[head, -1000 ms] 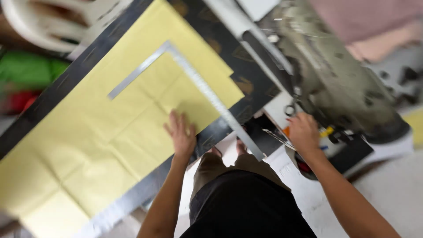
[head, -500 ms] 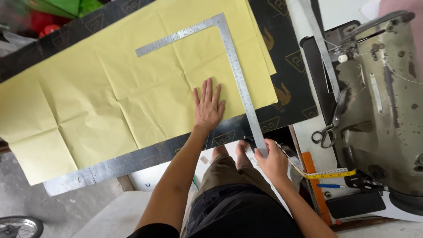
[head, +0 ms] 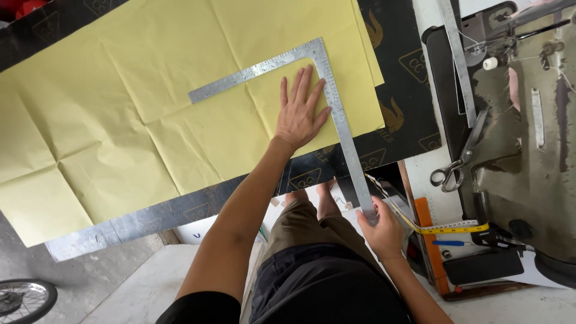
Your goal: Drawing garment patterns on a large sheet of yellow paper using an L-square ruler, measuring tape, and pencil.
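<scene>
A creased yellow paper sheet (head: pixel 150 126) covers a black patterned table (head: pixel 408 90) with a metal front edge. On the sheet lies a steel L-square (head: pixel 327 84), its long arm overhanging the table edge. The left hand (head: pixel 300 111) presses flat beside that arm, fingers spread. The right hand (head: pixel 381 228) pinches the arm's free end. Right of the square stand a sewing machine (head: pixel 528 138), scissors (head: pixel 459 162) and a yellow tape measure (head: pixel 444 228). Below is pale concrete floor (head: pixel 138 282).

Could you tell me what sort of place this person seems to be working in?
Probably a small tailoring or sewing workshop: yellow pattern paper under a metal L-square, beside an industrial sewing machine, with scissors and a measuring tape.
</scene>
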